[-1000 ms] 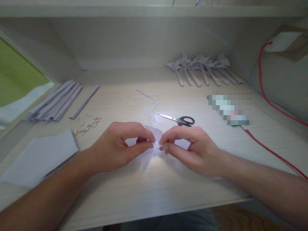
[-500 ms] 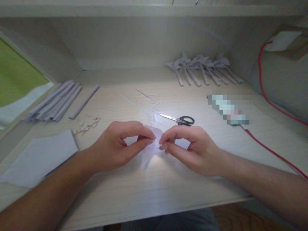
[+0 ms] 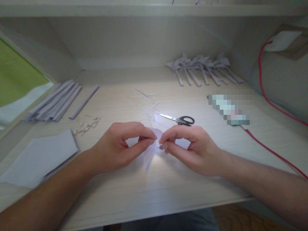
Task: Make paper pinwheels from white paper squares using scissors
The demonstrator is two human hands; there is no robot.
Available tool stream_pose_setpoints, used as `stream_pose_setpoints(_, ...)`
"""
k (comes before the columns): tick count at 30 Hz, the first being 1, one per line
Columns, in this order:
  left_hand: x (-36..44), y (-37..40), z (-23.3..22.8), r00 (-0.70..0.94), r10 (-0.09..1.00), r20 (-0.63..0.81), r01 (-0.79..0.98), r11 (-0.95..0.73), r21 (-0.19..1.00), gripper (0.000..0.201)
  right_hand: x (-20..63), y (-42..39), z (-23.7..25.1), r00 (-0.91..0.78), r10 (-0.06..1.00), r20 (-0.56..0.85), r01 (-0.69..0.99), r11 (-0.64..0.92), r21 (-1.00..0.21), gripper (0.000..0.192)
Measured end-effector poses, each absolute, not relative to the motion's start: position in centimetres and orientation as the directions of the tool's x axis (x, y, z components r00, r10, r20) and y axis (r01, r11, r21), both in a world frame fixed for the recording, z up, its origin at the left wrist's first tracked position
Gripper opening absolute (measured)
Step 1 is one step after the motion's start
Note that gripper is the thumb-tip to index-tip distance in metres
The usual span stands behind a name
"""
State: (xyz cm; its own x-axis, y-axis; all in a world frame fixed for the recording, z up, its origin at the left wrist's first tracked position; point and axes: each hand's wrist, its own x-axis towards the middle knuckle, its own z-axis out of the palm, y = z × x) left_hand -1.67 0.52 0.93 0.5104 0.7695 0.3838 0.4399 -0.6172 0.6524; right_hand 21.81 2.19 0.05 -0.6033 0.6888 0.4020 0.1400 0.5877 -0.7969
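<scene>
Both hands meet over the middle of the desk [image 3: 154, 189], just above its surface. The left hand [image 3: 117, 147] and the right hand [image 3: 192, 149] each pinch the same small folded paper piece [image 3: 154, 141] between thumb and forefinger, fingertips nearly touching one another at its centre. The fingers [image 3: 144, 132] are narrow, closed on the paper; the other fingers curl loosely under the palms. The paper piece sits between the two pinches, its pale flaps spreading out behind the fingertips and below them toward the desk, brightly lit from beneath. What looks like a thin stick shows at the pinch point, too small to tell for sure.

Just beyond the right hand lie scissors [image 3: 179, 119] with black handles, amid thin paper strips [image 3: 146, 107]. Rolled paper tubes [image 3: 57, 101] lie at far left, flat sheets [image 3: 40, 157] near the left forearm, finished pinwheels [image 3: 202, 69] at the back right, and a red cable [image 3: 271, 150] runs along the right.
</scene>
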Motion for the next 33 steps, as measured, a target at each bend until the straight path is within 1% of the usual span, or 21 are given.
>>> stream_pose_setpoints(11, -1.4, 0.4, 1.09, 0.503, 0.771, 0.391, 0.411, -0.612, 0.676, 0.018, 21.88, 2.24, -0.04, -0.596, 0.718, 0.358, 0.161, 0.544, -0.823, 0.015)
stream_pose_setpoints(21, -1.38, 0.28, 0.67, 0.488, 0.791, 0.369, 0.445, -0.59, 0.674, 0.017, 21.79, 2.21, -0.07, -0.6, 0.692, 0.401, 0.16, 0.595, -0.788, 0.016)
stream_pose_setpoints(24, -1.22, 0.07, 0.64, 0.463, 0.813, 0.354, 0.455, -0.56, 0.692, 0.014, 21.78, 2.18, 0.01, -0.601, 0.692, 0.401, 0.164, 0.598, -0.785, 0.016)
stream_pose_setpoints(28, -1.06, 0.04, 0.57, 0.416, 0.831, 0.37, 0.465, -0.544, 0.698, 0.008, 21.8, 2.25, 0.03, -0.617, 0.675, 0.405, 0.158, 0.611, -0.776, 0.015)
stream_pose_setpoints(33, -1.01, 0.04, 0.84, 0.435, 0.828, 0.353, 0.456, -0.541, 0.707, 0.009, 21.91, 2.3, -0.1, -0.637, 0.658, 0.401, 0.141, 0.611, -0.779, 0.014)
